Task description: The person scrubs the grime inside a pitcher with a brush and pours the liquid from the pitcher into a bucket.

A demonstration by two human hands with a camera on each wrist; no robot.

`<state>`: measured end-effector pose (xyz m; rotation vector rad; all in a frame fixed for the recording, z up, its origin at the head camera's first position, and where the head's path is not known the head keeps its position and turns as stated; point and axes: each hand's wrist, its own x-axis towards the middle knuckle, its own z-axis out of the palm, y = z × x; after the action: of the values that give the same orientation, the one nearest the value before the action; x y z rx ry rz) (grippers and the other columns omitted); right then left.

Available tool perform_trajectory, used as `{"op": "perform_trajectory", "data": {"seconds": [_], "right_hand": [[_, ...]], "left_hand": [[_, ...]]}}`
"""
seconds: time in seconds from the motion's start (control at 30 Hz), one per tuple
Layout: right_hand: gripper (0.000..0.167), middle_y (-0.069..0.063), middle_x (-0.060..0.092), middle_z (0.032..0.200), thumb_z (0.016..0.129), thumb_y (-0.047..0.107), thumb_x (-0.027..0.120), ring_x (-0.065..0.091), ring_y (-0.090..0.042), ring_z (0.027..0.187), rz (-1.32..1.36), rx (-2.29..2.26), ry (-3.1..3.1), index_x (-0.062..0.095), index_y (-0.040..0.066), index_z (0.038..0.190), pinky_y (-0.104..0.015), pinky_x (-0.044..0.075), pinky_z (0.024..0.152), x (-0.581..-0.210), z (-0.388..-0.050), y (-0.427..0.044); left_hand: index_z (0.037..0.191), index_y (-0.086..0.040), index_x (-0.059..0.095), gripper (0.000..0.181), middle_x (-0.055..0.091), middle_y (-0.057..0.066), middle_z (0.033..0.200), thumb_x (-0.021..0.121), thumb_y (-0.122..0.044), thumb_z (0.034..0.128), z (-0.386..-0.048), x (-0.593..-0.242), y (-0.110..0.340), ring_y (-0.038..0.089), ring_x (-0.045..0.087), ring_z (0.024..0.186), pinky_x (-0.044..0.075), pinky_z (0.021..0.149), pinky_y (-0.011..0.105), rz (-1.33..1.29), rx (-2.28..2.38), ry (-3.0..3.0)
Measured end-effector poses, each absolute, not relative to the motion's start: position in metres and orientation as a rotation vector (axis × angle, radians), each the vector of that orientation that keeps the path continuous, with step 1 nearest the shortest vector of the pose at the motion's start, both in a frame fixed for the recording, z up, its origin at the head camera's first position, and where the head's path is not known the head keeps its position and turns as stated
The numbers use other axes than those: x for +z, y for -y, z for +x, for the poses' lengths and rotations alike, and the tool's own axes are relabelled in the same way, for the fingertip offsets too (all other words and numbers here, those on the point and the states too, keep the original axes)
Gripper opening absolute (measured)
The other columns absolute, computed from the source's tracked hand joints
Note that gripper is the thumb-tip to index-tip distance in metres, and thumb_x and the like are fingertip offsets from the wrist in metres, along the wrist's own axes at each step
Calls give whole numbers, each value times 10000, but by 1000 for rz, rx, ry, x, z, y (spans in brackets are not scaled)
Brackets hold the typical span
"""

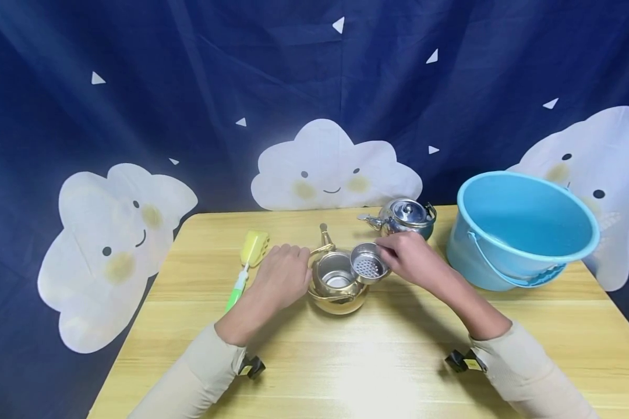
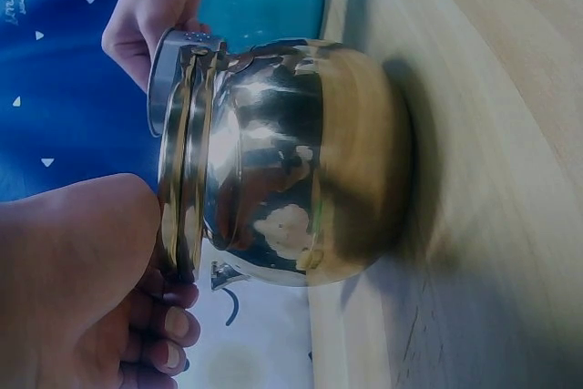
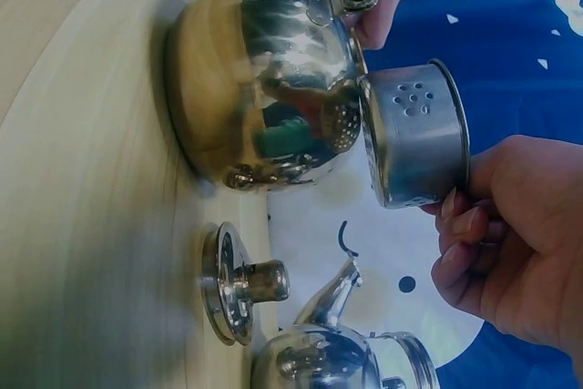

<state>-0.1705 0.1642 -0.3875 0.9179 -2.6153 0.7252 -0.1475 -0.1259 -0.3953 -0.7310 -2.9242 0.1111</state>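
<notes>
A shiny golden teapot (image 1: pixel 340 305) without a lid stands upright on the table, its round opening facing up. My left hand (image 1: pixel 285 273) has its fingers curled round the teapot's folded-down handle (image 2: pixel 173 216) at the left of the rim. Between thumb and fingers my right hand (image 1: pixel 411 256) pinches the rim of a metal strainer cup (image 3: pixel 419 134). The strainer is at the right side of the teapot's opening, tilted, with its holed bottom visible from above.
A second silver teapot (image 1: pixel 409 218) with its lid on stands behind my right hand. A small lid (image 3: pixel 228 284) lies on the table between the teapots. The blue bucket (image 1: pixel 466 250) is at the right; a yellow sponge brush (image 1: pixel 254 247) with a green handle lies at the left.
</notes>
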Motion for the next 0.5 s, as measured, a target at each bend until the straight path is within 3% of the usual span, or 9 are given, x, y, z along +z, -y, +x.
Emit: {"op": "perform_trajectory", "data": {"seconds": [0.17, 0.37, 0.5], "right_hand": [[162, -4, 646, 655, 949, 37, 659, 541, -81, 605, 889, 718, 2636, 714, 96, 809, -246, 458, 554, -388, -169, -167], [144, -85, 774, 812, 934, 24, 679, 657, -135, 676, 861, 718, 2631, 799, 28, 1014, -311, 554, 608, -388, -166, -172], [151, -83, 772, 801, 938, 32, 679, 643, -117, 651, 853, 722, 2637, 795, 15, 1033, -303, 553, 598, -389, -166, -176]], "left_hand": [[956, -72, 614, 210, 540, 16, 762, 496, -239, 1004, -148, -396, 126, 191, 490, 722, 430, 685, 326, -730, 99, 2919], [962, -70, 622, 215, 543, 18, 760, 496, -239, 1005, -148, -397, 126, 193, 494, 722, 432, 685, 326, -725, 98, 2915], [968, -66, 627, 218, 550, 20, 762, 497, -237, 1004, -148, -397, 127, 195, 499, 720, 435, 681, 326, -733, 96, 2899]]}}
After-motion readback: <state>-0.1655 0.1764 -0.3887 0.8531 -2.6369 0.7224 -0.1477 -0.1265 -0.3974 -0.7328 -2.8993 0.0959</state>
